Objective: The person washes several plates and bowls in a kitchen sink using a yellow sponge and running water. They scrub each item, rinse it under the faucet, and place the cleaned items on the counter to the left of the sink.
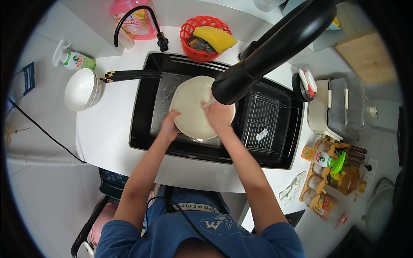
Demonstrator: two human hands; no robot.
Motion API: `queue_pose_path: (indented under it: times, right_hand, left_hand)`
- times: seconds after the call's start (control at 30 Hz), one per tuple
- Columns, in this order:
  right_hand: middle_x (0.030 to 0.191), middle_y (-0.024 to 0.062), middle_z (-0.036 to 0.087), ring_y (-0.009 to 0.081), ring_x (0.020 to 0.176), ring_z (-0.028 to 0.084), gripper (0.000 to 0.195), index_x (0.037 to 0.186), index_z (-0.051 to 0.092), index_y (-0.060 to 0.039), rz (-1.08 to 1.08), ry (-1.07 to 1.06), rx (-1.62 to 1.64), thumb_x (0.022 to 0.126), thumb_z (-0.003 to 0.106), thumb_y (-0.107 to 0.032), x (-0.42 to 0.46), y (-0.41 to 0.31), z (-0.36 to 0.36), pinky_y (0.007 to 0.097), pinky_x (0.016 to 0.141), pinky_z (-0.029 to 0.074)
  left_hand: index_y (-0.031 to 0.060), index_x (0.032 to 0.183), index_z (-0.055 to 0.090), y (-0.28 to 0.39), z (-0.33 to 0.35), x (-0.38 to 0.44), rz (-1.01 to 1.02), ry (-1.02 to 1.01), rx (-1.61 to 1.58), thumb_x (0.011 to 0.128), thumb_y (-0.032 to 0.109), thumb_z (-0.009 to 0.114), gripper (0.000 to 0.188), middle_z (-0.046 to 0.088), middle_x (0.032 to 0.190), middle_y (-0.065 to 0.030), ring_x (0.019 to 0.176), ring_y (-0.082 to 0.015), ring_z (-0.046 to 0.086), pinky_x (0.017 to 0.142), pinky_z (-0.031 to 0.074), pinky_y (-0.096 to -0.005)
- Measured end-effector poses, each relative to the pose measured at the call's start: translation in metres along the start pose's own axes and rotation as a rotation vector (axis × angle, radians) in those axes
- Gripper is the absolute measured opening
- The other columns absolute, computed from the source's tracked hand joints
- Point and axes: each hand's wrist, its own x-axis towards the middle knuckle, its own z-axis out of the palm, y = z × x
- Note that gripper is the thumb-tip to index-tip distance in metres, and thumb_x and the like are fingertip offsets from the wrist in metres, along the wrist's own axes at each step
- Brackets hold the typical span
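A large cream-coloured plate or shallow bowl [190,106] is held over the left basin of a black sink [137,129]. My left hand [170,125] grips its left rim, thumb on the upper face. Over the right part of the same dish lies my right hand [219,116], slightly blurred, fingers bent towards the middle. A thin pale streak shows by these fingers; whether it is water or a utensil I cannot tell. The thick black tap [237,79] reaches over the dish and hides part of its upper right edge.
A wire rack [263,122] sits in the right basin. Black chopsticks [129,75] overhang the sink's left edge beside stacked white bowls [80,90]. Behind stand a red basket [190,53] holding a yellow cloth or sponge [216,37], and a pink detergent bottle [137,24]. Spice jars [316,182] line the right.
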Motion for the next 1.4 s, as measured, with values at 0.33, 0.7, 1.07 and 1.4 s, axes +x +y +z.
queue_pose_path:
  times: [0.33, 0.7, 1.07, 1.4]
  right_hand:
    - [0.137, 0.0085, 0.026, 0.0207, 0.128, 0.02, 0.046, 0.13, 0.031, -0.0121, -0.445, -0.517, 0.198, 0.09, 0.03, -0.033, -0.05, -0.008, -0.015, 0.0377, 0.104, 0.014]
    - [0.138, 0.0094, 0.021, 0.027, 0.125, 0.023, 0.051, 0.131, 0.029, -0.0184, -0.354, -0.23, 0.035, 0.085, 0.043, -0.035, -0.01, -0.012, 0.002, 0.0439, 0.101, 0.018]
    - [0.104, 0.0079, 0.056, 0.0188, 0.092, 0.054, 0.029, 0.109, 0.054, -0.0073, 0.351, -0.458, 0.946, 0.084, 0.049, -0.022, -0.022, 0.018, 0.016, 0.0294, 0.077, 0.042]
    - [0.086, 0.0027, 0.056, 0.0155, 0.075, 0.055, 0.031, 0.092, 0.056, -0.0055, 0.765, -0.615, 1.103, 0.071, 0.056, -0.029, 0.014, -0.005, 0.016, 0.0273, 0.06, 0.042]
  left_hand:
    - [0.0065, 0.12, 0.038, -0.01, 0.008, 0.006, 0.085, -0.013, -0.094, 0.082, 0.015, 0.045, 0.04, 0.047, 0.112, -0.009, 0.105, -0.0194, 0.045, 0.088, 0.038, -0.032]
    - [0.0056, 0.117, 0.041, -0.005, 0.026, -0.012, 0.072, 0.021, -0.019, 0.077, 0.01, 0.044, 0.04, 0.05, 0.106, -0.0088, 0.097, -0.0197, 0.049, 0.082, 0.041, -0.0313]
    - [0.003, 0.119, 0.037, 0.041, 0.041, -0.058, 0.531, 0.293, 1.18, 0.078, 0.008, 0.043, 0.042, 0.055, 0.098, -0.0204, 0.079, -0.0364, 0.057, 0.072, 0.046, -0.0406]
    - [0.0079, 0.119, 0.04, 0.098, 0.014, -0.152, 0.886, 0.637, 1.479, 0.072, 0.005, 0.052, 0.048, 0.056, 0.091, -0.0211, 0.066, -0.0359, 0.057, 0.06, 0.048, -0.0407]
